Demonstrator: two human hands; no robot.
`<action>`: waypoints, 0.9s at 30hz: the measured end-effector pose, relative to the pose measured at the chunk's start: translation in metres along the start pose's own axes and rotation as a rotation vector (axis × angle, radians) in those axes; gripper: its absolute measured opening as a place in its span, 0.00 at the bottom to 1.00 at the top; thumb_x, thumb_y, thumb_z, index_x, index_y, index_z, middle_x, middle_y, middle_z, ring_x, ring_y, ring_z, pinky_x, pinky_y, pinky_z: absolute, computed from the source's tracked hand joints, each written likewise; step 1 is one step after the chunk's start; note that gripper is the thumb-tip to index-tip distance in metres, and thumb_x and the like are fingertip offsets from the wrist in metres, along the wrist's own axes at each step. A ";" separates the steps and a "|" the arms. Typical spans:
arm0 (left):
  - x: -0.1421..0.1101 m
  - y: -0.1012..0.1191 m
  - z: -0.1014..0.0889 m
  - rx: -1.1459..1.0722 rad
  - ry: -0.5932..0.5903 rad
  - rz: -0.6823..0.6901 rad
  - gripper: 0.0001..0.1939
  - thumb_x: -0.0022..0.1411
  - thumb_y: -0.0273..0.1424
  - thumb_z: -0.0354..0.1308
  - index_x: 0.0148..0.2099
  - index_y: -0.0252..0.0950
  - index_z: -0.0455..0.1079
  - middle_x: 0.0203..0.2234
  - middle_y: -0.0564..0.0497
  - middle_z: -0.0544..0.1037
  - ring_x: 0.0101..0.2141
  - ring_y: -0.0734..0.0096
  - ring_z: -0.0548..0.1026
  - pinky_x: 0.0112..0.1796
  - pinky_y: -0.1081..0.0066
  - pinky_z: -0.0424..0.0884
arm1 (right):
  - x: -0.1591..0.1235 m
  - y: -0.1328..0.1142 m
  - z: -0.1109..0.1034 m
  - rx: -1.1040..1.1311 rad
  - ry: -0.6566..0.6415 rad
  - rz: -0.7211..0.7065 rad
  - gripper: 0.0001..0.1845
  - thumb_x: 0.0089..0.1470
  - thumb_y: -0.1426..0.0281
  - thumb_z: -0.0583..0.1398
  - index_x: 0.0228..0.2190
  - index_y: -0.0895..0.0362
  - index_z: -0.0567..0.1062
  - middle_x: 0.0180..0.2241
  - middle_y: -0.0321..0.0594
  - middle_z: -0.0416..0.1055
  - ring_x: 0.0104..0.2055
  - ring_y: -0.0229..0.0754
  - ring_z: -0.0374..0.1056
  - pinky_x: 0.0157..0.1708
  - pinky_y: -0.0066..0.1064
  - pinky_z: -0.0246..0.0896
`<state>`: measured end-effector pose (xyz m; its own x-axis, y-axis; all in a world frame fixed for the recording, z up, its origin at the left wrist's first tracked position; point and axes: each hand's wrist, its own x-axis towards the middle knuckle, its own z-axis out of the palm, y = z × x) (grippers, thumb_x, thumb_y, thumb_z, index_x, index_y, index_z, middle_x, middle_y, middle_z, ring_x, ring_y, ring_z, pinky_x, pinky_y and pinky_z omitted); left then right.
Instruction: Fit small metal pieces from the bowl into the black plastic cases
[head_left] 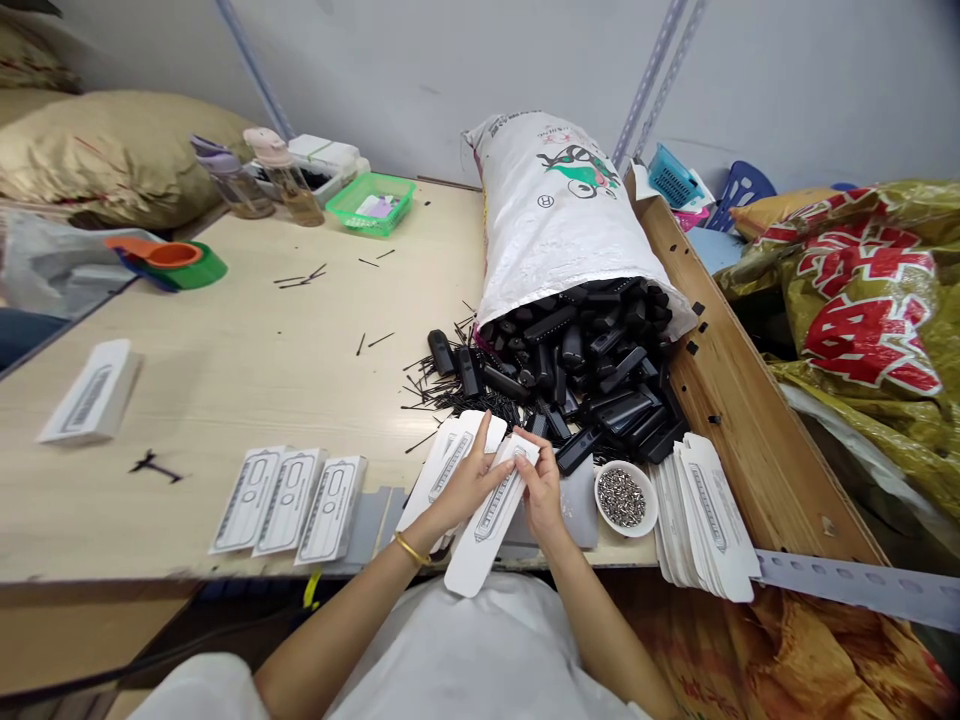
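Observation:
Both hands grip a flat white printed carton [487, 520] in front of my body, its lower end toward me. My left hand [480, 475] has its thumb and fingers closed at the carton's upper left side. Around the top right edge, the fingers of my right hand [541, 485] are wrapped, with the thumb on the face. Under and behind my left hand lies a stack of similar flat cartons [450, 460]. Left of it stand several folded boxes [330, 510]. Just beyond my hands, black plastic cases [577, 350] spill out of a white woven sack [555, 210].
At right are a white bowl of small metal parts [626, 498], more flat cartons [709, 510] and a wooden board edge [765, 400]. Black thin sticks [420, 390] lie scattered. Farther off are a green basket [371, 205], bottles [292, 190], coloured scoops [172, 262] and one box [90, 395].

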<state>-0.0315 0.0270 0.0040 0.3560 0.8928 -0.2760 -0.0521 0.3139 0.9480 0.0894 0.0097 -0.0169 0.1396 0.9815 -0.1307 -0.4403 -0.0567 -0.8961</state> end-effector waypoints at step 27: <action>0.002 0.011 -0.010 0.543 -0.113 0.764 0.37 0.56 0.35 0.61 0.65 0.41 0.51 0.61 0.37 0.59 0.62 0.53 0.57 0.58 0.52 0.58 | 0.044 -0.015 0.002 -0.066 0.299 -0.035 0.19 0.51 0.52 0.58 0.34 0.55 0.67 0.29 0.34 0.69 0.30 0.36 0.66 0.33 0.30 0.64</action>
<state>-0.0404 0.0355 0.0128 0.4948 0.7491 0.4406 0.1226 -0.5621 0.8179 0.1003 0.0542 -0.0084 0.4124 0.8865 -0.2098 -0.3734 -0.0456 -0.9266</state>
